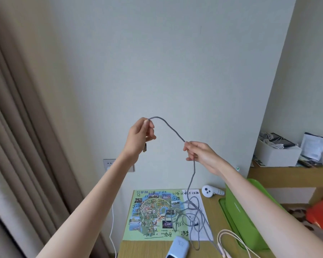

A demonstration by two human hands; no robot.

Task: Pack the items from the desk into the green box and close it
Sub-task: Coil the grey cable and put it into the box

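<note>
Both hands are raised high above the desk with a grey braided cable [171, 129] stretched between them. My left hand [141, 135] pinches one end of it, and the plug hangs below that hand's palm. My right hand [198, 152] grips the cable further along. From there the cable drops down to a loose tangle on the map sheet [149, 215]. The green box [244, 215] stands open at the desk's right, partly hidden by my right forearm. A pale blue device [177, 247] and a white cable [231, 239] lie near the front edge.
A white controller [209, 191] lies at the desk's back by the box. A wall socket [108, 163] sits behind my left arm, with a white cord hanging beside the desk. Curtains hang at left. A shelf at right carries a white bin [276, 152] and papers.
</note>
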